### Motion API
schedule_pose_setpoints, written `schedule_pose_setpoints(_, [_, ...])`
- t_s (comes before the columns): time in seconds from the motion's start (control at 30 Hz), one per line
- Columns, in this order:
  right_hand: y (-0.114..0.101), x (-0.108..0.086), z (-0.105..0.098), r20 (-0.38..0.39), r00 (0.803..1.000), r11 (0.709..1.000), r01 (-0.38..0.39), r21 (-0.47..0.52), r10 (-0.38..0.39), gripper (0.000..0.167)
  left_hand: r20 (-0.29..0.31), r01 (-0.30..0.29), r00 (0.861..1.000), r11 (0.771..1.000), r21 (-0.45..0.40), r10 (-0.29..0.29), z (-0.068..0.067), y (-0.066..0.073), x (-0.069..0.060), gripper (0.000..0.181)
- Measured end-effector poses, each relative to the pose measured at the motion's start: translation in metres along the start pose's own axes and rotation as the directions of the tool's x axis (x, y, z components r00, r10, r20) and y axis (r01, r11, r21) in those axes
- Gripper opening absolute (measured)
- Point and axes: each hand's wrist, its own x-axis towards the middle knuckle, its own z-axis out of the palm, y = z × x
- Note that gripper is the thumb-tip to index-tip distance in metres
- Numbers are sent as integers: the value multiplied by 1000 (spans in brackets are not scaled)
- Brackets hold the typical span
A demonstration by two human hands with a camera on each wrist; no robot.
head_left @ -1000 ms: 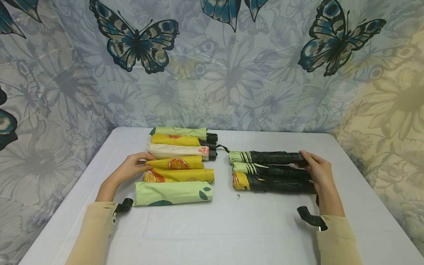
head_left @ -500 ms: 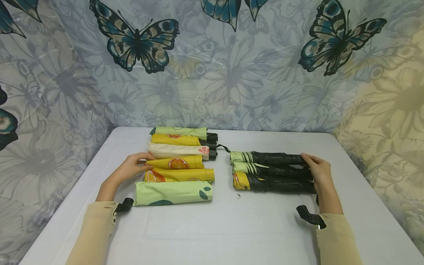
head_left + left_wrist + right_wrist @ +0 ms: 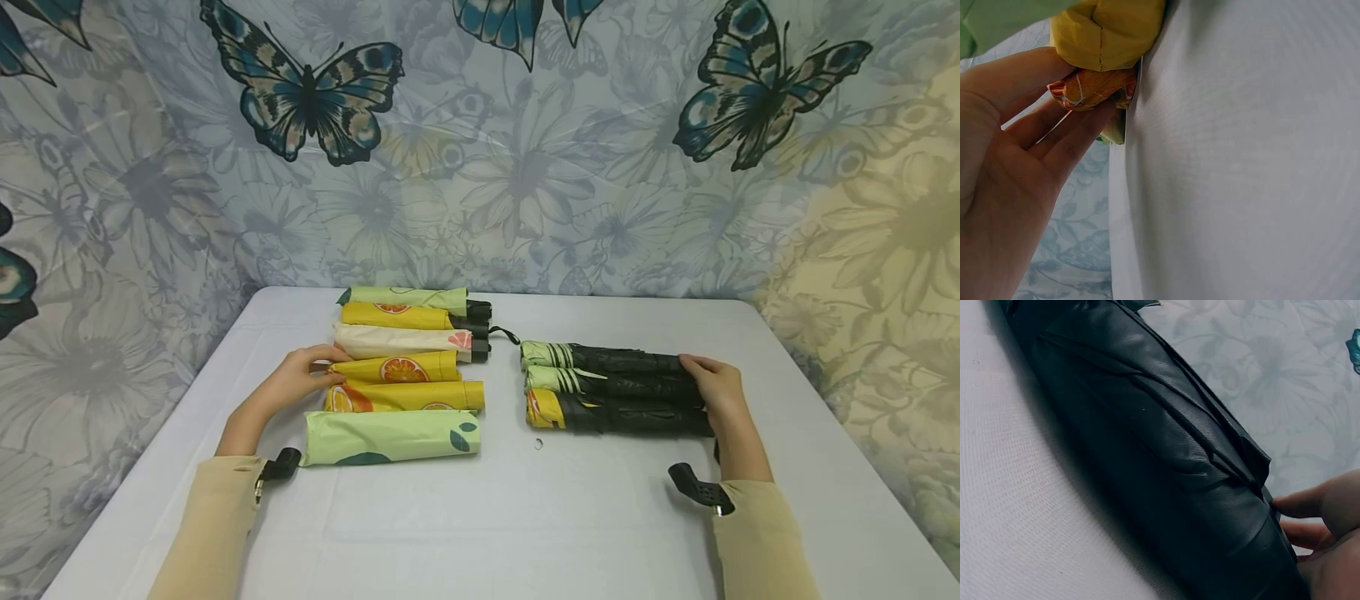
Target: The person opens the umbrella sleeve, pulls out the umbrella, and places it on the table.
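Folded umbrellas lie in two groups on a white table. At the left group, my left hand (image 3: pixel 295 377) pinches the left end of a yellow umbrella with an orange-slice print (image 3: pixel 397 367); in the left wrist view, its fingers (image 3: pixel 1082 134) are around that end. My right hand (image 3: pixel 722 392) holds the right end of the rear black umbrella with a striped green tip (image 3: pixel 618 358). Beside that lie another black-and-green umbrella (image 3: pixel 637 387) and a black umbrella with a yellow end (image 3: pixel 637 415). In the right wrist view, black fabric (image 3: pixel 1166 437) hides part of the grip.
Nearer me lie a second yellow umbrella (image 3: pixel 420 397) and a light green one (image 3: pixel 393 437). Behind are a cream umbrella (image 3: pixel 397 342), a yellow one (image 3: pixel 393 316) and a green one (image 3: pixel 412 297). A tiny ring-like bit (image 3: pixel 538 444) sits on the white table (image 3: pixel 480 525).
My right hand has drawn the right end of the rear black umbrella toward me, so it lies closer against the one beside it. The left hand has stayed in place.
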Motion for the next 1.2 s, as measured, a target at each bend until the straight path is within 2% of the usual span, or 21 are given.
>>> schedule_pose_setpoints(0.17, [1,0,0,-6,1000,1000,9,-16,-9,58,-4,-3,1000,1000,14,3,0,1,0,29])
schedule_pose_setpoints(0.43, [1,-2,1,10,1000,999,24,-33,-23,59,-3,12,1000,1000,15,-12,-1,2,-1,30])
schedule_pose_setpoints(0.63, [-2,-5,3,-17,999,998,38,-52,-39,60,-21,-12,1000,999,50,13,-1,2,1,31])
schedule_pose_setpoints(0.87, [-5,-6,7,-72,994,995,72,-74,-77,59,-42,19,999,999,39,-18,-4,8,-2,36])
schedule_pose_setpoints(1.0, [-8,-7,12,-84,987,987,130,-96,-138,59,-61,21,998,1000,18,-20,-9,11,-1,38])
schedule_pose_setpoints(1.2, [-12,-8,20,-74,963,959,246,-140,-258,60,-123,50,992,995,88,-39,-18,12,8,45])
